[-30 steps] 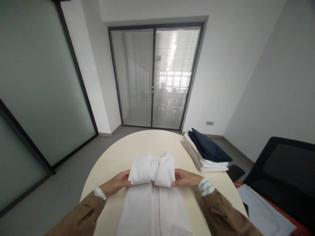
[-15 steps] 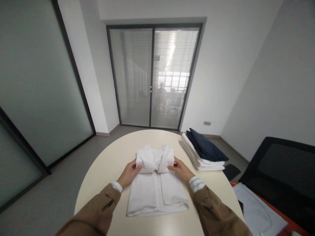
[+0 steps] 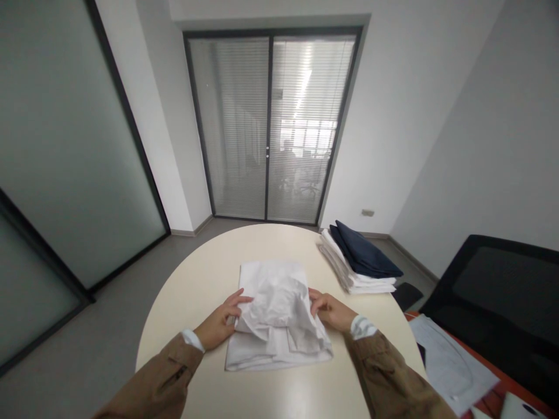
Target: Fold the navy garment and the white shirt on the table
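Observation:
A folded white shirt lies on the round table in front of me, its upper part turned down over the lower part in loose creases. At its left edge my left hand rests with fingers apart and stretched onto the cloth. My right hand is closed on the shirt's right edge, thumb and fingers bent round the fabric. Some of its fingertips are hidden by the cloth.
The cream round table bears a stack of folded white garments with dark navy cloth on top, back right. A black-backed chair stands at right, with a light grey cloth on its red seat.
The shirt's gathered top part has come down toward me, over the lower part. My left hand's fingers have spread; my right hand stays at the right edge. The view has tilted slightly down.

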Motion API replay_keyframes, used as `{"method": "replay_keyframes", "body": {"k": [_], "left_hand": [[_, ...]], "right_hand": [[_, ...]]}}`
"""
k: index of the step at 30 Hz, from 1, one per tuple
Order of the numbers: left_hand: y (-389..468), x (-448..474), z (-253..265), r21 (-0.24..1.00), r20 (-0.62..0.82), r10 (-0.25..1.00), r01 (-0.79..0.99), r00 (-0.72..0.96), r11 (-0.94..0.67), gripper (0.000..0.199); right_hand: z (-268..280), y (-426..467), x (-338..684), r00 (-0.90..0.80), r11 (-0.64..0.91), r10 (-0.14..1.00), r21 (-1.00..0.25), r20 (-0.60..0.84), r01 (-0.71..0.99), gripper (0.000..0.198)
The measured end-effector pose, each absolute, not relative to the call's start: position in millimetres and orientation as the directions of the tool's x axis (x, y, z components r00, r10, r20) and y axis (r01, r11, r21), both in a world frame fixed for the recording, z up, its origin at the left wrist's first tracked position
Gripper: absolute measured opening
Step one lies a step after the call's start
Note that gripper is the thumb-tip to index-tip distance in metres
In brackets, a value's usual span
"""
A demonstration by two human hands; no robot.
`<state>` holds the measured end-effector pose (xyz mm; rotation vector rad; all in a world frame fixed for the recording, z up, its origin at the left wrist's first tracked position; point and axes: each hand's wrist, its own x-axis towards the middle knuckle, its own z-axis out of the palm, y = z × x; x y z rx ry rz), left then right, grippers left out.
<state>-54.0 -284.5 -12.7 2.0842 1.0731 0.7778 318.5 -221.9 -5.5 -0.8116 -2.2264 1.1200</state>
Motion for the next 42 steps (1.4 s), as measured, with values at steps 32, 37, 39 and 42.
{"method": "replay_keyframes", "body": {"k": [32, 37, 39, 42], "left_hand": [[-294.2, -21.1, -13.0, 0.751, 0.252, 0.959, 0.599, 0.128, -0.277, 0.038], [-304.3, -25.8, -6.3, 0.863, 0.074, 0.958, 0.463, 0.278, -0.201, 0.031], [-304.3, -26.8, -3.4, 0.851, 0.058, 0.934, 0.472, 0.352, -0.231, 0.033], [-303.7, -27.7, -0.6, 0.825, 0.039, 0.912, 0.501, 0.408, -0.259, 0.033]], "right_hand": [[-5.2, -239.0, 311.4, -0.556, 0.338, 0.827, -0.866, 0.086, 0.368, 0.06], [0.1, -241.3, 318.8, -0.736, 0.215, 0.673, -0.935, -0.068, 0.284, 0.069], [2.6, -242.2, 320.4, -0.773, 0.179, 0.624, -0.943, -0.112, 0.282, 0.077], [9.1, -247.4, 320.6, -0.821, 0.149, 0.549, -0.949, -0.154, 0.278, 0.085]]}}
